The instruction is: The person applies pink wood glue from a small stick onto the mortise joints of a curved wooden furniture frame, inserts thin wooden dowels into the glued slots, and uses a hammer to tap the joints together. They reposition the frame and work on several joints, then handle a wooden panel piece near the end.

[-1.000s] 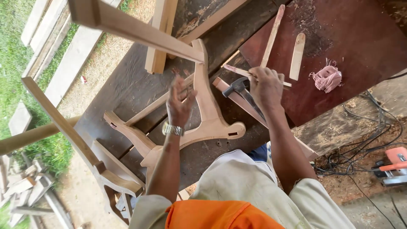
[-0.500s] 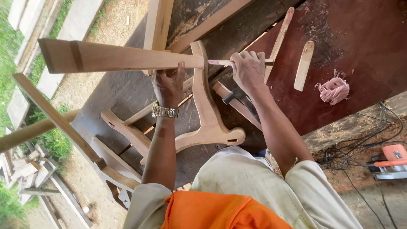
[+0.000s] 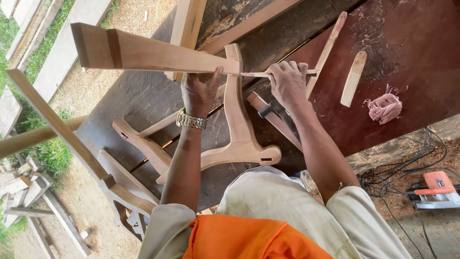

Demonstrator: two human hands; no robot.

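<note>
A pale wooden chair frame (image 3: 239, 139) with curved legs lies on the dark workbench (image 3: 143, 96). My left hand (image 3: 201, 88), with a metal watch at the wrist, grips a thick wooden rail (image 3: 143, 52) that sticks out to the left above the frame. My right hand (image 3: 287, 81) pinches a thin flat wooden stick (image 3: 254, 74), its pinkish tip touching the end of the rail where it meets the upright leg. A hammer (image 3: 268, 109) lies on the bench just under my right hand.
A reddish board (image 3: 412, 62) covers the bench's right part and carries a lump of pink putty (image 3: 385, 108) and a short wooden slat (image 3: 353, 79). A long slat (image 3: 328, 48) lies beside it. An orange power saw (image 3: 433, 189) and cables lie on the ground at right. Planks and grass lie left.
My left hand rose from the chair leg and took the rail, which swung down level. My right hand lifted off the hammer and brought the thin stick to the rail's end.
</note>
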